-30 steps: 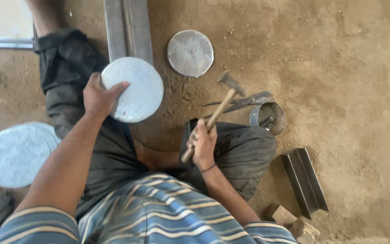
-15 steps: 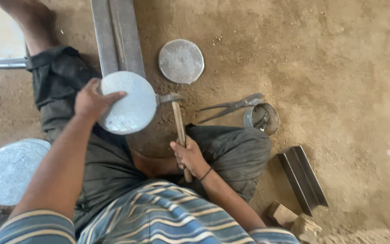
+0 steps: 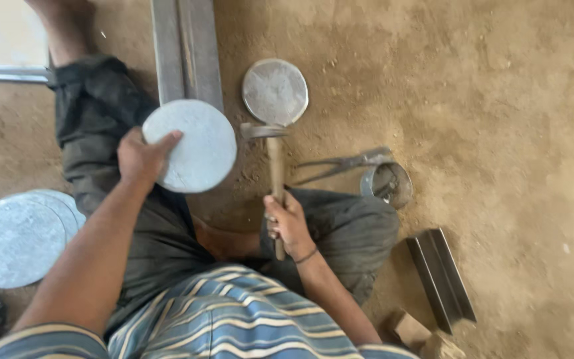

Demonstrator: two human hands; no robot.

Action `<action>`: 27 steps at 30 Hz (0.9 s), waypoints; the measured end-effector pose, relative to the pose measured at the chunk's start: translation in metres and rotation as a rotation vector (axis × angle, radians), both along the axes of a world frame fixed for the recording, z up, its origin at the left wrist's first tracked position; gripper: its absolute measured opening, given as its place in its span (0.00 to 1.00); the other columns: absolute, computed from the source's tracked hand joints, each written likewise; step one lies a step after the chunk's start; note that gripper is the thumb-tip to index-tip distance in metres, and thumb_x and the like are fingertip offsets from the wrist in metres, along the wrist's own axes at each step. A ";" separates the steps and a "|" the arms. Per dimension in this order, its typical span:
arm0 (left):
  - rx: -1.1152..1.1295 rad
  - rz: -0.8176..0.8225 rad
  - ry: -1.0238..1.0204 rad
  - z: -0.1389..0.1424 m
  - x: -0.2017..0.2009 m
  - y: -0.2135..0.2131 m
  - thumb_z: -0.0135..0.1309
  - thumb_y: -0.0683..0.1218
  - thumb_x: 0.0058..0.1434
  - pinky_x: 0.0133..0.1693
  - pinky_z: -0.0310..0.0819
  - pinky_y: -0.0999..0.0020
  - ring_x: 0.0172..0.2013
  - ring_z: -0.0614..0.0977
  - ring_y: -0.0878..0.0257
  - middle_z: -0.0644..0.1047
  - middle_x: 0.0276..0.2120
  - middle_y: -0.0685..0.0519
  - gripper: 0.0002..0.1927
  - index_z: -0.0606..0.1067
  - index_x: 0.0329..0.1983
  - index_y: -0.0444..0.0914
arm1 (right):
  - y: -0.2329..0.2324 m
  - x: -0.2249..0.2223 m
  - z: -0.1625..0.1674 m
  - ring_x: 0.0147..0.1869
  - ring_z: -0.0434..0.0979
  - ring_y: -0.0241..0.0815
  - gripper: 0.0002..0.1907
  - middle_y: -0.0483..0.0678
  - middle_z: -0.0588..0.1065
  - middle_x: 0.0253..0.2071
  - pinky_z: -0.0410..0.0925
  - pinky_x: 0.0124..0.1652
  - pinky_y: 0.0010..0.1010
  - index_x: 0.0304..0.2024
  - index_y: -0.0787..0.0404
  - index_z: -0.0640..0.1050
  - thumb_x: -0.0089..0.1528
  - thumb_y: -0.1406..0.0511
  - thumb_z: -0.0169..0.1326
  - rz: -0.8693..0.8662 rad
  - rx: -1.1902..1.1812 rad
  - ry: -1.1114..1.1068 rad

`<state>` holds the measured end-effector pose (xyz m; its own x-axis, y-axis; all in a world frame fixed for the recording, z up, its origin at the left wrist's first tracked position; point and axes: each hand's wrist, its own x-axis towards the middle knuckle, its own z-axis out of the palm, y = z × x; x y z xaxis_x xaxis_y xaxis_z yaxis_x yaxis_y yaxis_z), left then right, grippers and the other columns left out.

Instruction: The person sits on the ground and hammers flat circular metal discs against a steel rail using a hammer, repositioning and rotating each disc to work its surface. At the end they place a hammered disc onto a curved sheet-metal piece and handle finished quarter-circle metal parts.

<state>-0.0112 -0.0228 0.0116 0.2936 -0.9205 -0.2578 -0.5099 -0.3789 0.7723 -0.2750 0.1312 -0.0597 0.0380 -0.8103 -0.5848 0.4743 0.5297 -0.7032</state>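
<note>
Soft, warm daylight fills the frame evenly, with no hard-edged shadows on the sandy ground point(image 3: 499, 100). The upper left corner is washed out to a pale glare. The round metal disc point(image 3: 191, 145) near the centre reflects light dully and looks slightly overexposed. The hammer point(image 3: 270, 149) head is smeared by motion blur, and the striped shirt point(image 3: 234, 319) at the bottom edge is soft and out of focus. Detail is generally mushy; the dark trousers point(image 3: 107, 133) lose texture.
</note>
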 end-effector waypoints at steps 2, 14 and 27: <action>-0.067 -0.046 -0.087 0.003 0.000 -0.002 0.72 0.62 0.54 0.46 0.76 0.58 0.42 0.85 0.51 0.81 0.40 0.40 0.34 0.78 0.47 0.29 | -0.001 0.001 -0.002 0.15 0.59 0.28 0.14 0.37 0.62 0.19 0.56 0.15 0.25 0.34 0.57 0.66 0.68 0.59 0.54 -0.222 -0.107 -0.024; 0.028 -0.194 -0.034 0.003 0.004 -0.008 0.70 0.61 0.54 0.42 0.78 0.61 0.38 0.86 0.56 0.82 0.38 0.43 0.33 0.78 0.49 0.30 | -0.001 -0.003 0.003 0.16 0.60 0.29 0.20 0.38 0.61 0.19 0.55 0.15 0.25 0.34 0.58 0.63 0.73 0.57 0.55 -0.278 -0.132 0.000; 0.211 -0.281 -0.110 0.009 0.008 -0.030 0.70 0.66 0.48 0.46 0.79 0.57 0.42 0.86 0.49 0.82 0.41 0.41 0.42 0.76 0.56 0.32 | 0.001 -0.002 -0.002 0.16 0.59 0.29 0.19 0.38 0.61 0.19 0.57 0.15 0.25 0.32 0.57 0.64 0.73 0.57 0.52 -0.304 -0.154 0.074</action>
